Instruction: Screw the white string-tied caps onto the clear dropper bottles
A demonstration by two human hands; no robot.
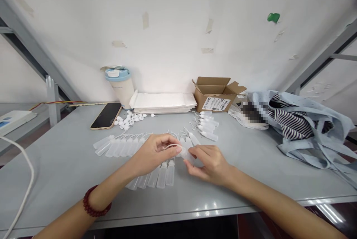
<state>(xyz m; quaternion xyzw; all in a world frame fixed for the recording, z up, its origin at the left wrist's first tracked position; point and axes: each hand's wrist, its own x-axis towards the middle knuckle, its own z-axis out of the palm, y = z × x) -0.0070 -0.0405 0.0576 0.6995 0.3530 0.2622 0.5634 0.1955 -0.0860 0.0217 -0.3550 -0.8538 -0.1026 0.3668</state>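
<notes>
Between my two hands is a small translucent plastic squeeze bottle [184, 153], lying tilted, with a thin strap curving from its neck. My left hand [154, 153] pinches the neck end with thumb and fingers. The body of the bottle sits in the fingers of my right hand [213, 162], which partly cover it. Behind my left hand lies a row of similar bottles [119, 147] with thin straps. Nearer to me, a second row of bottles [161, 177] is partly hidden by my left forearm. More bottles [208, 126] lie farther back on the right.
Small white caps [128, 120] are heaped beside a phone [106, 116]. A lidded cup [122, 88], stacked white envelopes [164, 102] and an open cardboard box [216, 95] stand along the wall. A blue cloth bag [309, 123] covers the right side. The grey table [223, 201] ends near me.
</notes>
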